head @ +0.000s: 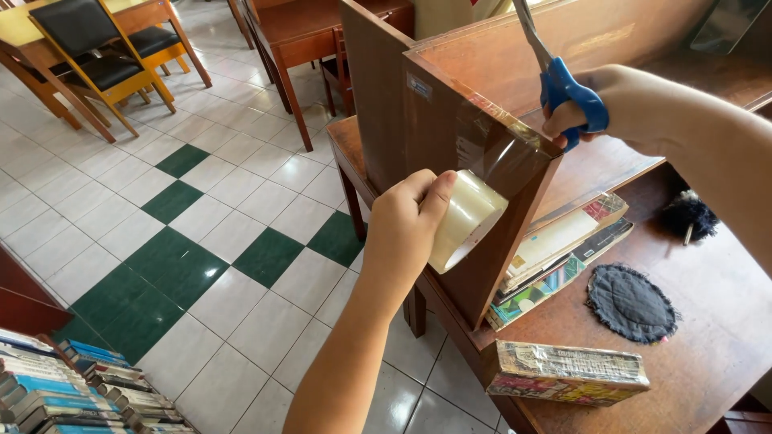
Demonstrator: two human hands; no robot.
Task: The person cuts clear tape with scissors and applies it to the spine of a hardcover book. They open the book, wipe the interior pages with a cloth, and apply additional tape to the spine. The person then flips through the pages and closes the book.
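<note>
Behind the upright brown board [450, 153] I am losing sight of the desk's back; scissor blades are running off the top edge. My left hand [406, 221] is gripping one roll of clear tape [466, 219] against the board's corner, fingers curled round it. My right hand [623, 108] is closed through the blue handles of one pair of scissors [563, 88]. I am counting one worn book [567, 374] lying alone, a small stack of books [559, 257] whose number I cannot tell, and one dark cloth round [631, 304] on the wooden desk [708, 337]. White and green floor tiles [201, 241] are spreading below.
</note>
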